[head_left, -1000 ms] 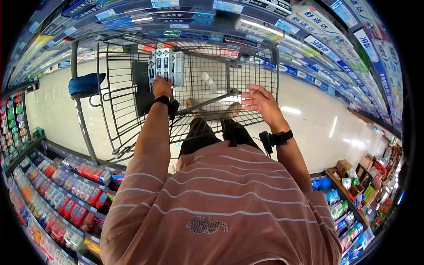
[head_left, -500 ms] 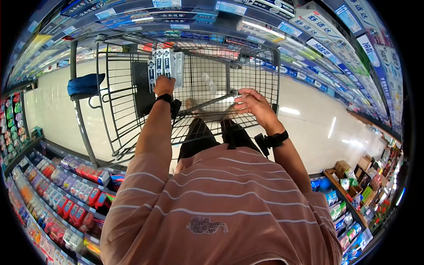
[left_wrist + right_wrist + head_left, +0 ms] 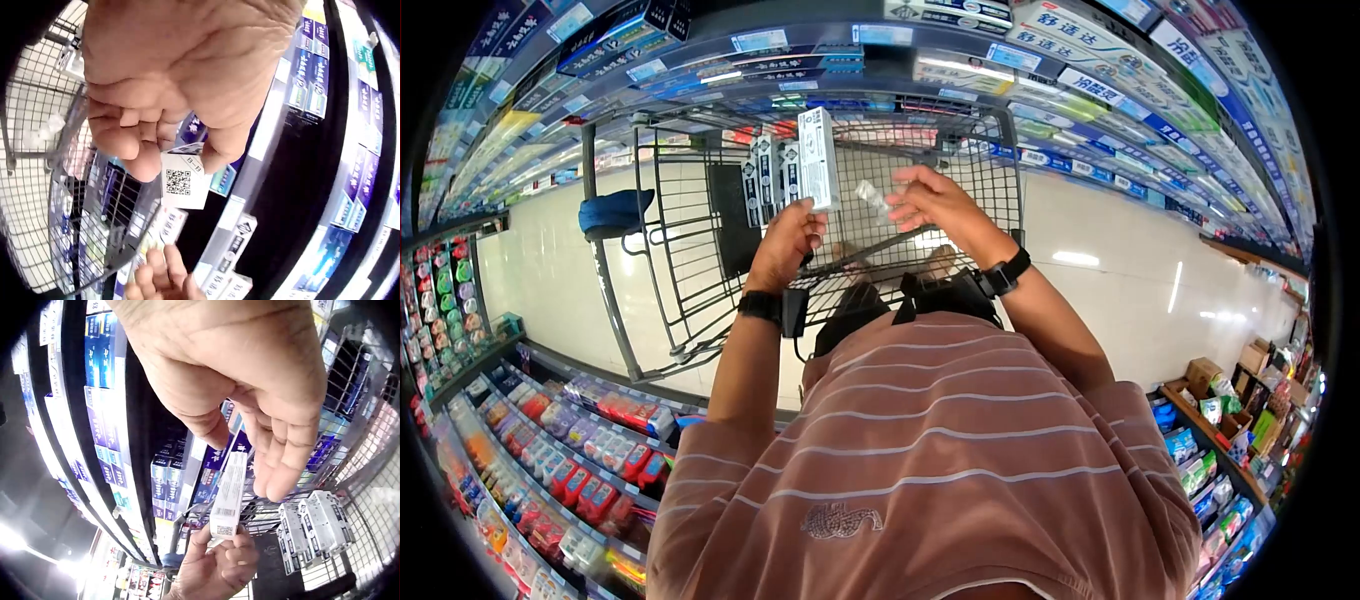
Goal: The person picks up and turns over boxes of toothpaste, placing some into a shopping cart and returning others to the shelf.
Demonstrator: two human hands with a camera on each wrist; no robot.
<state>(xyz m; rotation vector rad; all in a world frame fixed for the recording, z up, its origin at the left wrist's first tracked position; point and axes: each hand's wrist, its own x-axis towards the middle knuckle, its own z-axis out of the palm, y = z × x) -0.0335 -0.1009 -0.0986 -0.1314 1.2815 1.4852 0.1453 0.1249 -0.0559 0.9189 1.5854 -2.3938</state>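
Note:
My left hand (image 3: pixel 788 245) pinches a white toothpaste box (image 3: pixel 816 160) by its near end, between thumb and fingers, and the box stands out over the shopping cart. In the left wrist view its end flap (image 3: pixel 184 181) shows a QR code under the fingertips. The right hand (image 3: pixel 940 208) is held over the cart to the right of the box, its fingers loosely bent and holding nothing. Several white and dark-blue toothpaste boxes (image 3: pixel 766 182) stand side by side in the cart, just left of the held one; the right wrist view shows these boxes (image 3: pixel 312 528) too.
The wire cart (image 3: pixel 604 295) stands crosswise in front of the body, with a blue cloth bundle (image 3: pixel 615 213) on its handle. A clear plastic piece (image 3: pixel 866 193) shows within the basket. Shelves of toothpaste (image 3: pixel 1090 90) run along the far side; more shelves (image 3: pixel 560 440) stand behind.
The left hand has come back toward the body, now with a toothpaste box raised beside the others. The right hand has moved left, nearer to it. The view has shifted slightly.

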